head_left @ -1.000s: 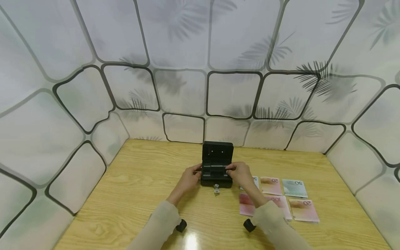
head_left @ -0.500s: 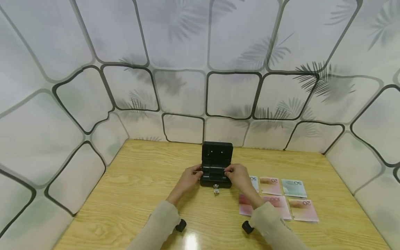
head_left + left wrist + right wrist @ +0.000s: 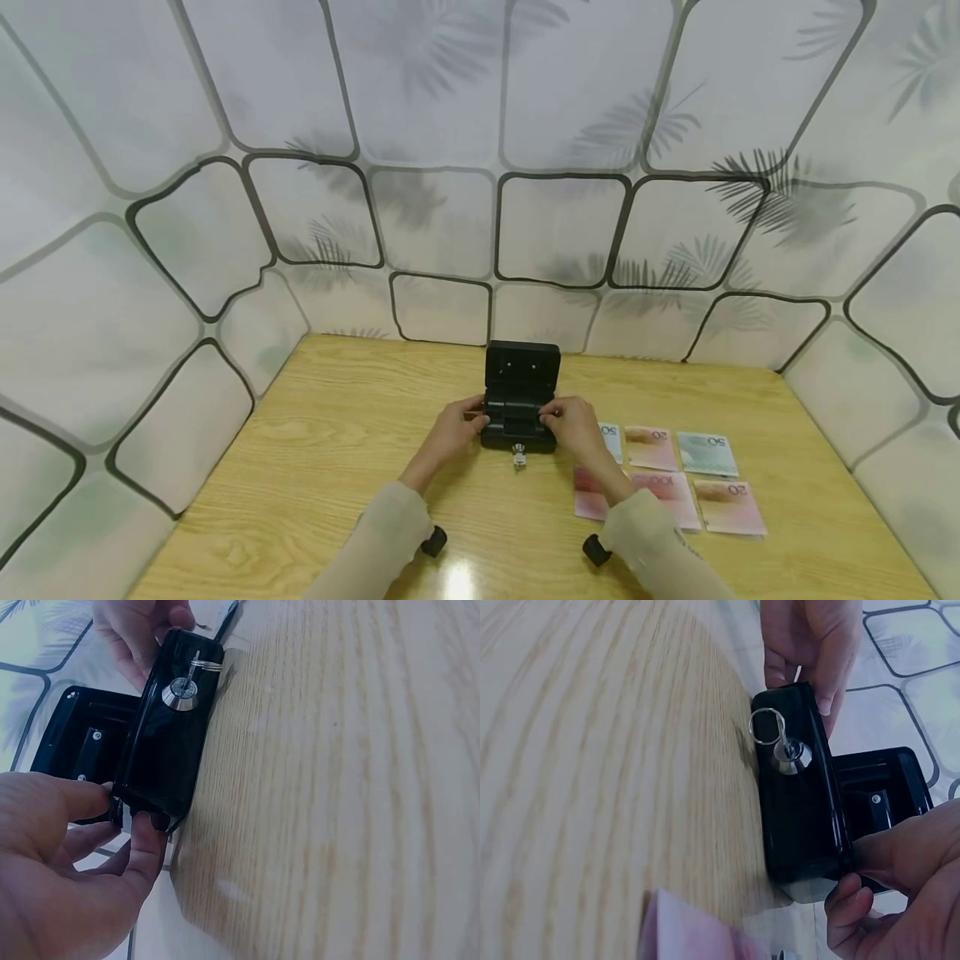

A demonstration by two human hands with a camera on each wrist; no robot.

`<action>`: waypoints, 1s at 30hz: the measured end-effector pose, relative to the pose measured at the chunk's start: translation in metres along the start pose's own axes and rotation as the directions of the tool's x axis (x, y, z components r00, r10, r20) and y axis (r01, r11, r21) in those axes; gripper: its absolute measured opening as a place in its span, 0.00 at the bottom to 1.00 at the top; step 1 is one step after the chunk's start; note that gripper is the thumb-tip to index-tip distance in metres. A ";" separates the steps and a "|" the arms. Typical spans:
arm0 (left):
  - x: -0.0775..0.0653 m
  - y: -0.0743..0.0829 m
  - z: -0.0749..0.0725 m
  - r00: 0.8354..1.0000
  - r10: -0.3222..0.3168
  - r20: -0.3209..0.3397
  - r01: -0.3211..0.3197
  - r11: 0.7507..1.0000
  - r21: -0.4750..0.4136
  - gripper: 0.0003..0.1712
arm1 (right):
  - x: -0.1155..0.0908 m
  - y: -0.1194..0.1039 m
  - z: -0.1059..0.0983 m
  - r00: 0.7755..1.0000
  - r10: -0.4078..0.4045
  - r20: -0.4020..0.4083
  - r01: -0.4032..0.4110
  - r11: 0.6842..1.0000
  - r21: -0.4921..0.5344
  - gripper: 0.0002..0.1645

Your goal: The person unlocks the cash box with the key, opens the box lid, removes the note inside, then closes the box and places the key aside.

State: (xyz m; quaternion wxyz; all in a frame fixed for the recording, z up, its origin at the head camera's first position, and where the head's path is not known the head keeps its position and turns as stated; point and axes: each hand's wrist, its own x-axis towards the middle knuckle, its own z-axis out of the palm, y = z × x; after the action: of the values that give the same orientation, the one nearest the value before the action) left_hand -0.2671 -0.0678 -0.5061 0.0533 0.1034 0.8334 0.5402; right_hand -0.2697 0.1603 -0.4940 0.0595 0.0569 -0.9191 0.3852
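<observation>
A small black cash box (image 3: 517, 439) stands on the table with its lid (image 3: 522, 364) raised at the back. Keys on a ring (image 3: 519, 458) hang from the lock at the front; in the right wrist view the round lock (image 3: 792, 756) shows plainly. My left hand (image 3: 450, 429) grips the box's left end, and in the left wrist view its thumb and fingers close around the rim corner. At the right end, my right hand (image 3: 573, 423) pinches the rim, thumb on the inner side, curled fingers outside. Dark compartments show inside the box.
Banknotes lie in two rows to the right: a green 50 (image 3: 707, 454), a 20 (image 3: 651, 447), another 20 (image 3: 729, 507) and pink 100s (image 3: 667, 496). My right forearm passes over some of them. A patterned wall (image 3: 442, 308) stands behind the wooden table (image 3: 337, 467).
My right hand has shifted slightly down toward the box's front along its right side. My left hand has barely moved. The banknotes and the box stay in place.
</observation>
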 end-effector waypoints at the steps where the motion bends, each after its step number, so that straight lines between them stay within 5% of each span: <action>1: -0.001 0.001 0.000 1.000 -0.007 0.001 0.007 1.000 -0.003 0.27 | 0.000 0.001 0.000 1.000 -0.002 0.000 0.002 1.000 0.003 0.04; 30: 0.003 0.000 0.005 0.999 0.019 -0.036 -0.017 0.999 0.045 0.26 | 0.001 0.007 -0.001 1.000 -0.009 0.018 0.009 1.000 0.021 0.03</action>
State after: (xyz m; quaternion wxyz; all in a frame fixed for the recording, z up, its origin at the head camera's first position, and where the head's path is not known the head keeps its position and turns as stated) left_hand -0.2695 -0.0623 -0.5082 0.0309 0.1022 0.8451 0.5238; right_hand -0.2716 0.1655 -0.4983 0.0525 0.0651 -0.9152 0.3941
